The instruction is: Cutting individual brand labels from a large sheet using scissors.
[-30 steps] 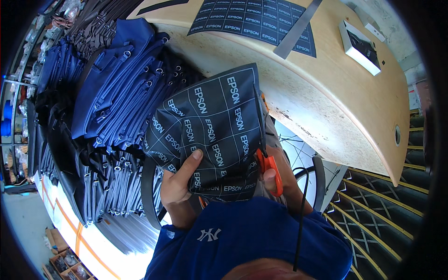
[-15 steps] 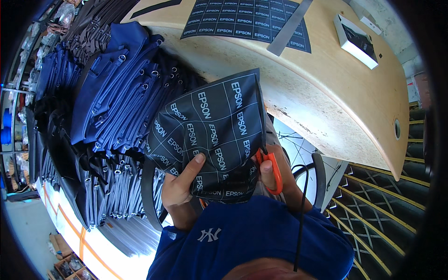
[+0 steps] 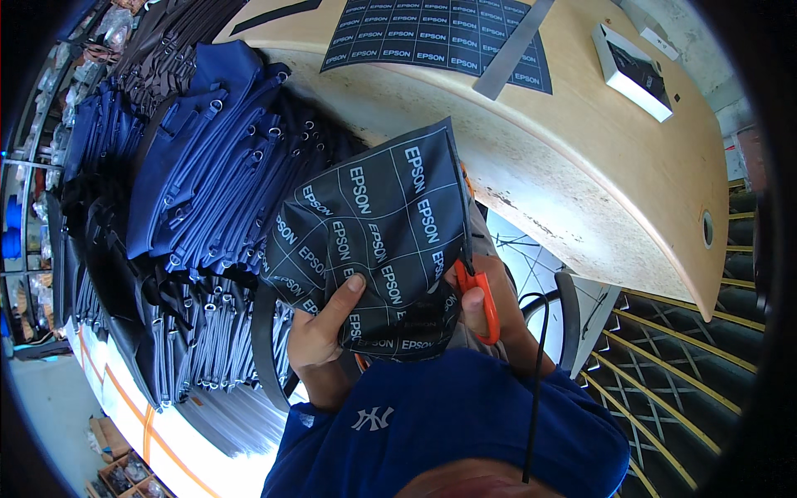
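A black sheet of material (image 3: pixel 369 224) with a pale printed grid is bunched up in front of my chest. My left hand (image 3: pixel 318 334) grips its lower left part, thumb flat on the printed face and fingers hidden underneath. At the sheet's right edge, my right hand (image 3: pixel 500 286) is closed round a pair of scissors (image 3: pixel 490 319) with orange handles. The thumb sits in one handle loop. The blades are mostly hidden by the sheet's edge, so I cannot tell how far apart they are.
A curved wooden table (image 3: pixel 614 158) lies ahead, bearing a flat printed sheet (image 3: pixel 415 37), a grey strip (image 3: pixel 515 50) and a white box (image 3: pixel 633 75). Stacked blue bags (image 3: pixel 207 166) with metal rings stand at left, dark ones around them. A yellow-edged metal lattice (image 3: pixel 664 373) is at right.
The sheet's upper right corner has shifted slightly left and up, and a little orange shows behind its right edge. Both hands keep their holds almost in place.
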A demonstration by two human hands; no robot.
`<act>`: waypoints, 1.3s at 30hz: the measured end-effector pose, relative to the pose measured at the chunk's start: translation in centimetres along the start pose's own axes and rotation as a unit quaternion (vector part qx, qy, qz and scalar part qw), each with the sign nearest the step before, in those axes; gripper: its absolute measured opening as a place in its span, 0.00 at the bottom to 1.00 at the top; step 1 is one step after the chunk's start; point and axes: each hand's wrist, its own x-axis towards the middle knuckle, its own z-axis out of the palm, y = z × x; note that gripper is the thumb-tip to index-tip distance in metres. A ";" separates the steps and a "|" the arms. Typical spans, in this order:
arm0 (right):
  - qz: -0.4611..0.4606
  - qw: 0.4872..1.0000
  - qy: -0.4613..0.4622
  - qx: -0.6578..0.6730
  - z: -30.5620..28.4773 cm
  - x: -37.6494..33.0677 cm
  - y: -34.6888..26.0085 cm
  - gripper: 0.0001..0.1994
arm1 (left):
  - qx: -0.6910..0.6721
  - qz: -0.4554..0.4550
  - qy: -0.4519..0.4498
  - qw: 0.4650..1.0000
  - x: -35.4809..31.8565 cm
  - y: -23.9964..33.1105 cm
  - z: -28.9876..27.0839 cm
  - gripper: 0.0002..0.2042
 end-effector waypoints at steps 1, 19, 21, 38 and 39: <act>0.019 1.000 -0.014 0.021 -0.1 0.0 -0.5 0.37 | 0.000 -0.005 -0.010 1.000 0.1 0.0 -0.2 0.15; 0.015 1.000 0.003 0.008 0.0 0.0 -0.2 0.34 | 0.018 -0.022 -0.010 1.000 -0.3 -0.1 -0.8 0.15; 0.012 1.000 0.021 0.004 0.0 0.0 0.1 0.33 | 0.023 -0.024 -0.006 0.999 -0.2 -0.1 -0.8 0.15; -0.043 0.973 0.140 0.180 0.1 0.9 0.7 0.41 | -0.016 -0.013 -0.050 0.999 2.0 -1.6 -2.3 0.13; -0.046 0.973 0.134 0.180 0.1 1.1 0.8 0.41 | 0.006 -0.009 -0.050 0.999 2.0 -1.9 -2.4 0.13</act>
